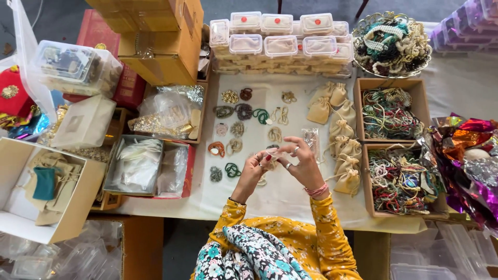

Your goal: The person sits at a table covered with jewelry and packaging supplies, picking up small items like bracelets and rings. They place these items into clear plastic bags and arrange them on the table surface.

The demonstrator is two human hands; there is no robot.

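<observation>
Pinching with curled fingers, the left hand (252, 167) is gripping one edge of a small clear plastic pouch (272, 157), held just above the white-covered surface (290, 194). The right hand (302, 159) is meeting it from the other side, its fingers (290, 141) bent and closing on the same pouch. Beige drawstring cloth bags (340, 129) are lying just right of the hands.

Table (456, 88) under white cloth (290, 194) is carrying bead bracelets (236, 127), beige pouches (340, 129), stacked clear tubs (280, 44), two bead boxes (397, 150), a bead bowl (391, 44).
</observation>
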